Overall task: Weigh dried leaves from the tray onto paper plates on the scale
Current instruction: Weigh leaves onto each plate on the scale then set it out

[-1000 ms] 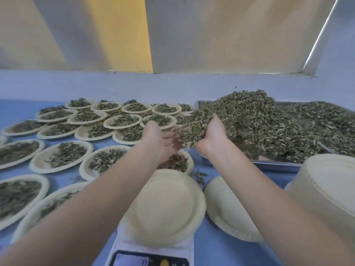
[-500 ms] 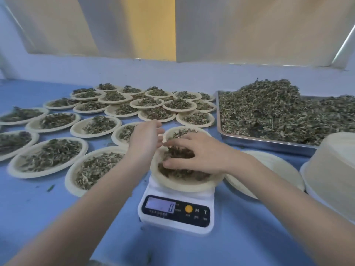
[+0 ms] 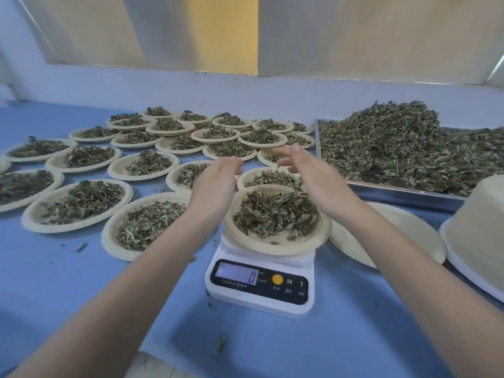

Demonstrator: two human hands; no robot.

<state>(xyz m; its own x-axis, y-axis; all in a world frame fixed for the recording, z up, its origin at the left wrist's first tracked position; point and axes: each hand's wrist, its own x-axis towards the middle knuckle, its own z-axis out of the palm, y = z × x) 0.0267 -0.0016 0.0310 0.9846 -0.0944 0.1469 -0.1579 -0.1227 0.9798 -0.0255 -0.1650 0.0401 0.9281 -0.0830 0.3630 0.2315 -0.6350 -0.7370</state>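
A paper plate heaped with dried leaves sits on a white scale near the middle of a blue table. Above its far rim hover the left hand and right hand — both loosely spread, holding nothing. At far right, a metal tray piled with leaves. Left and far — many filled plates. Right: an empty plate, a plate stack.
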